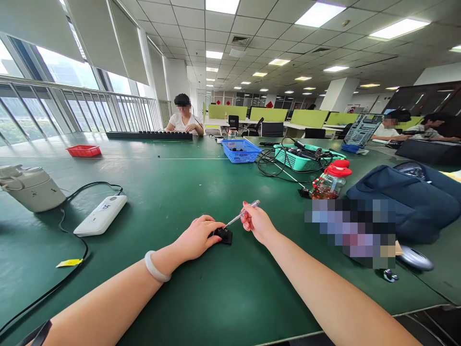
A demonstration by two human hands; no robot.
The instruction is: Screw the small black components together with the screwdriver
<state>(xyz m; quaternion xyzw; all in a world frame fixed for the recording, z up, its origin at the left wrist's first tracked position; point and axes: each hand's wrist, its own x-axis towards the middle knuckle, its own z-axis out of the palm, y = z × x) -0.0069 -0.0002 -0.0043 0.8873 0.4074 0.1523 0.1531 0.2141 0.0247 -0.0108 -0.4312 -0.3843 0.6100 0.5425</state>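
From where I stand, the person's bare left hand (197, 238), with a pale ring-shaped band (157, 267) at the wrist, lies low on the wide green tabletop (176, 192), its thumb and fingers grasping a small flat black rectangular block (226, 237) by its left end. The block sits on the table at the near middle, between the two hands. The right hand (260, 225) is curled around a slim screwdriver-like tool (236, 219) with a metal shaft and a shiny pale handle, slanting down to the left so that its tip is at the block's top; whether it touches, I cannot tell. Off to the left lies a white rounded power bank (101, 216) beside a thin black cable (87, 247). To the right stands a clear jar with a red lid (331, 185), next to a dark blue fabric bag (392, 197). Farther off are a blue plastic basket (243, 156), a teal plastic basket (298, 163) heaped with black cords, and, at far left, a shallow red tray (84, 152). Another person (183, 117) sits at the table's far side.
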